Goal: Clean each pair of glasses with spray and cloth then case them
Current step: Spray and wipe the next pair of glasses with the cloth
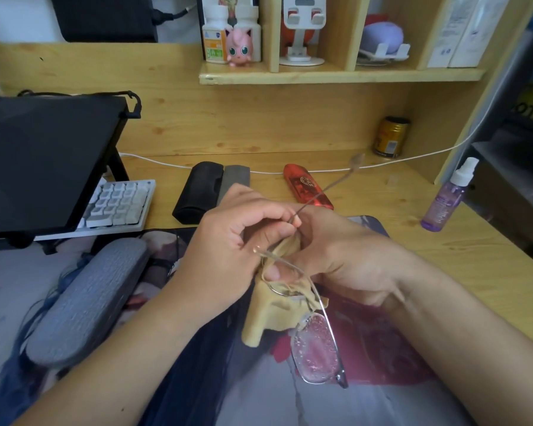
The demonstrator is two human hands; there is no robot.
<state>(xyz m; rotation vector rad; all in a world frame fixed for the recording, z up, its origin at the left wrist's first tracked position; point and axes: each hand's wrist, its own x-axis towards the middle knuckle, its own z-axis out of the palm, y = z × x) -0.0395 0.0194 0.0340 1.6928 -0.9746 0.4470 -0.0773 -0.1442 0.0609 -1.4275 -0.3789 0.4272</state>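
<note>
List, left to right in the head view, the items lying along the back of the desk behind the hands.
White keyboard → black case → grey case → red case → gold can → purple spray bottle.

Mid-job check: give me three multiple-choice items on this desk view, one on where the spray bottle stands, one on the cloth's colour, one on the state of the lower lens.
1. Where is the spray bottle?
A. On the desk at the right edge
B. On the upper shelf
C. In the left hand

2. What colour is the cloth?
A. Blue
B. Tan
C. White

3. What state is the lower lens of the glasses in?
A. Dry and clear
B. Cracked
C. Covered in droplets

Answers:
1 A: it stands upright on the desk, far right, untouched.
2 B: the tan cloth is bunched between the left hand and right hand, around the upper lens.
3 C: droplets speckle the lens that hangs below the hands.
</note>
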